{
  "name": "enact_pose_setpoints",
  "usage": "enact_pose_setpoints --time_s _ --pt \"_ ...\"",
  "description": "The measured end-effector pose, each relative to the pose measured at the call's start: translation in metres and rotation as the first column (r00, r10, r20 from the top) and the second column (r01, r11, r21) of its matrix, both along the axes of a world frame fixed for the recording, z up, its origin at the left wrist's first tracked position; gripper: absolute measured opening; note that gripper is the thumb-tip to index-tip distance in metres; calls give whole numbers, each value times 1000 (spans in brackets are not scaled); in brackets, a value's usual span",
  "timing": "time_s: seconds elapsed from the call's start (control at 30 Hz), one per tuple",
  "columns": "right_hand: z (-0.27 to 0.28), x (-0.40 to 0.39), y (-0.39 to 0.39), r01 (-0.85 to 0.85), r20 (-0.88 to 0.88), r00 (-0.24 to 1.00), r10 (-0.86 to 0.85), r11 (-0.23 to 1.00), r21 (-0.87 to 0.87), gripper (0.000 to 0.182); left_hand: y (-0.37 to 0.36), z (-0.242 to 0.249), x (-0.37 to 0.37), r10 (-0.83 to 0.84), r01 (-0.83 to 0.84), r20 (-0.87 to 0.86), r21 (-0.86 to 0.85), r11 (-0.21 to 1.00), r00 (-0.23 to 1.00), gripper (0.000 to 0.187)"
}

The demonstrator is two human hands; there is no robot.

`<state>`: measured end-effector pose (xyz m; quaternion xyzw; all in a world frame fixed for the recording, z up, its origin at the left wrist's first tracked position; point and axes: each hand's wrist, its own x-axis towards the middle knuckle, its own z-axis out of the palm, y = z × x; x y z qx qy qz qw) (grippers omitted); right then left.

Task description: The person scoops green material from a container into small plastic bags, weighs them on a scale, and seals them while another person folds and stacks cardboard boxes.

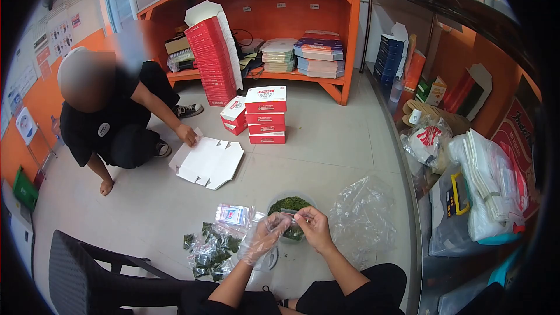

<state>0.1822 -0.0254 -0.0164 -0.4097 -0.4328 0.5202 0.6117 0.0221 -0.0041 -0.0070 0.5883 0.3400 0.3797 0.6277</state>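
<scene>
Gloved left hand (263, 238) and bare right hand (315, 228) both pinch a small clear bag (290, 212), its visible edge running roughly nine to three o'clock, over a round tub (291, 192) of green flakes (291, 203). Both hands are equally near; green-filled packets (217, 252) lie toward eight.

The grey tiled floor (326, 157) carries a round tub (272, 200) of green bits. Left of the tub lie small filled packets (214, 254); right, a clear plastic sheet (363, 221); beyond it, 1 flat white carton (210, 162), 2 short box stacks (266, 119) and 1 tall red stack (211, 61).
</scene>
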Motion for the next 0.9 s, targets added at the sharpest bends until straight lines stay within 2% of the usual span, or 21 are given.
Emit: enact_pose_setpoints --time_s 0.07,0.17,0.4,0.47,0.6,0.7,0.77,0.8,0.87,0.9 --pt "5 -4 -1 13 7 1000 -13 999 35 9 0 3 -1 128 -126 -35 43 991 991 18" --pt "2 -5 0 -42 14 999 42 999 7 7 1 0 -2 129 -130 32 35 991 991 16" --pt "5 -1 -3 -82 18 997 82 995 51 6 1 1 -5 94 -92 -19 67 993 995 16" --pt "6 -1 -3 -81 132 988 81 997 -8 9 0 1 -7 71 -59 -140 83 995 988 19" --pt "-2 -3 -2 -51 164 985 46 998 28 10 0 0 -6 53 -46 -113 63 997 992 21" --pt "-1 -2 -3 -60 218 975 49 997 47 9 -4 19 -7 64 -51 -184 73 996 981 22" --pt "-4 -4 -1 -75 228 972 51 992 100 8 -5 26 -9 15 7 -253 84 996 967 20" --pt "-2 -3 -2 -76 228 972 51 992 99 8 -5 26 -9 15 7 -253 83 997 967 20" --pt "2 -3 -4 -47 392 920 7 994 94 7 -5 23 -9 31 -28 -202 15 999 979 17" --pt "3 -3 -4 -48 393 920 7 994 93 7 -4 19 -9 31 -29 -202 14 999 979 17"
